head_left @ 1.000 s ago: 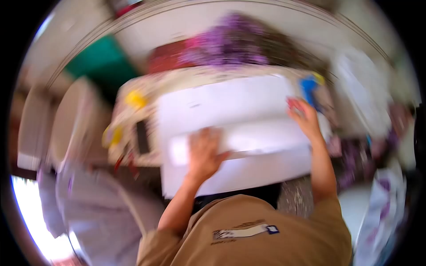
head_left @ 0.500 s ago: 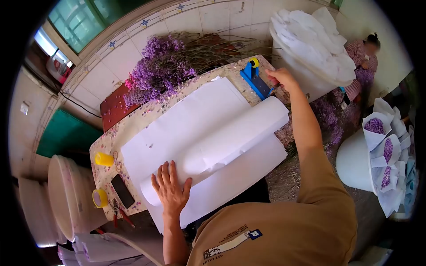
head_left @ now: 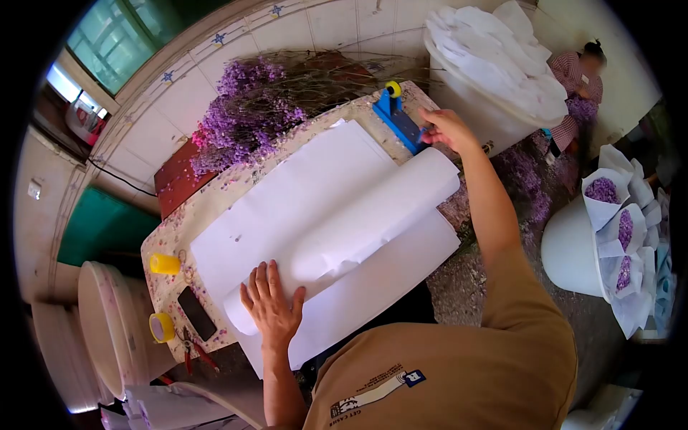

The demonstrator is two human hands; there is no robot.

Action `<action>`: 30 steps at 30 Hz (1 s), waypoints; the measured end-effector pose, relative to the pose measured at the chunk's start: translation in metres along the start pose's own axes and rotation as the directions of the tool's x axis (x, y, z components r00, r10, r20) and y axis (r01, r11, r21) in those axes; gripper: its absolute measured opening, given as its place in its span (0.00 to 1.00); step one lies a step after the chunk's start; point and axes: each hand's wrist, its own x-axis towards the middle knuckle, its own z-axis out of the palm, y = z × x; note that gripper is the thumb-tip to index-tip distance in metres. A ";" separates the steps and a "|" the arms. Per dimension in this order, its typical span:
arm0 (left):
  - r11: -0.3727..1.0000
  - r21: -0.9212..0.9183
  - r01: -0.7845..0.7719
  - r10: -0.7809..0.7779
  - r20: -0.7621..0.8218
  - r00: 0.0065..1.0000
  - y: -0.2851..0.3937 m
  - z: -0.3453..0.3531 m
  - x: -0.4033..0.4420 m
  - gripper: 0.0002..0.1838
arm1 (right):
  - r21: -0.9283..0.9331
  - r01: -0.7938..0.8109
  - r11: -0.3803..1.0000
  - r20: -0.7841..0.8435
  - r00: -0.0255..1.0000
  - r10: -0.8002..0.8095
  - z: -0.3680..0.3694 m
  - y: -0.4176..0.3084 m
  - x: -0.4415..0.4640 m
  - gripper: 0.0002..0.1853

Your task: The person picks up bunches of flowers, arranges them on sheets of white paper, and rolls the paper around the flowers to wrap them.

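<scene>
Tiled wall (head_left: 287,32) backs petal-strewn tabletop (head_left: 215,213). Left hand (head_left: 274,308) spreads wide over white paper roll (head_left: 380,204) lying across sheets (head_left: 287,190); right hand (head_left: 450,130) half-curls by tape dispenser (head_left: 399,127), grip unclear. Likely drawing tape (head_left: 393,89); next move needs a steady roll.

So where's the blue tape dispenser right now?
In the head view, the dispenser sits on the table at its far right, just past the paper roll, beside the right hand.

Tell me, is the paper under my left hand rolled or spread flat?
Rolled: the paper forms a rounded tube across flat sheets, with your left hand resting on its left end.
</scene>
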 end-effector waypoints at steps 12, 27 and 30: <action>1.000 0.008 0.010 -0.010 0.007 1.000 0.003 -0.003 -0.001 0.40 | -0.266 0.013 0.964 0.024 1.000 -0.007 0.004 -0.018 0.062 0.25; 1.000 -0.012 -0.012 0.012 -0.023 1.000 0.000 -0.003 -0.001 0.40 | -0.027 0.158 0.987 -0.226 0.961 -0.160 0.009 0.047 -0.017 0.14; 0.999 -0.035 -0.014 0.012 -0.049 0.999 -0.001 -0.001 -0.001 0.39 | -0.188 0.065 0.980 -0.170 0.981 -0.098 0.005 0.040 -0.002 0.13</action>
